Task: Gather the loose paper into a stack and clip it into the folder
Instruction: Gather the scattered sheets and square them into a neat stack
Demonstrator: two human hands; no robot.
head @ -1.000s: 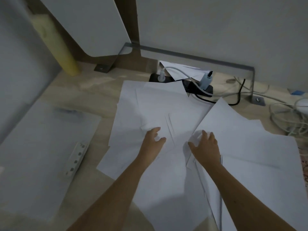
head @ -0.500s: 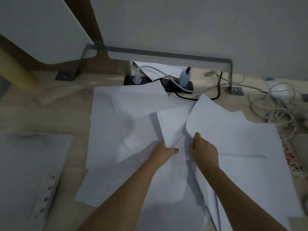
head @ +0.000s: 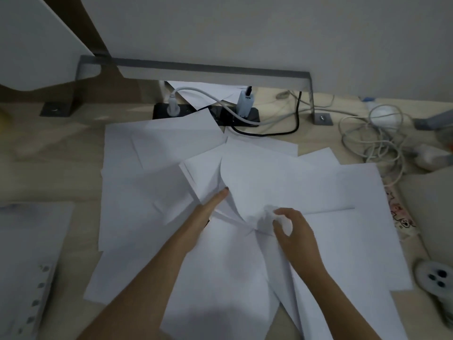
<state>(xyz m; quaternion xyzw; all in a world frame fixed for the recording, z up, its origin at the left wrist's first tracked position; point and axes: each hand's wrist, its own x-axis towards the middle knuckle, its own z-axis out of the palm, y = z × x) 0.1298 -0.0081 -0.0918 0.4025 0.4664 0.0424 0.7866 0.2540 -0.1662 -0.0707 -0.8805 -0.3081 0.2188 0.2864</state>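
Several loose white paper sheets (head: 157, 182) lie overlapping across the wooden desk, fanned out at odd angles. My left hand (head: 208, 207) reaches in edge-on, its fingers slid under a small bunch of sheets (head: 203, 175) near the middle of the spread. My right hand (head: 291, 229) pinches the crumpled lower edge of a large sheet (head: 282, 182) just to the right. The open translucent folder (head: 27, 253) lies at the left edge, its white punched clip strip (head: 36, 300) showing.
A black power strip (head: 240, 116) with plugs and cables sits at the back under a grey metal bracket (head: 208, 69). Tangled white cables (head: 375, 133) lie at the back right. A grey round object (head: 436, 276) rests at the right edge.
My view shifted right. My left hand slid further forward under the middle sheets. My right hand pulled back and curled onto a sheet's edge, crumpling it.
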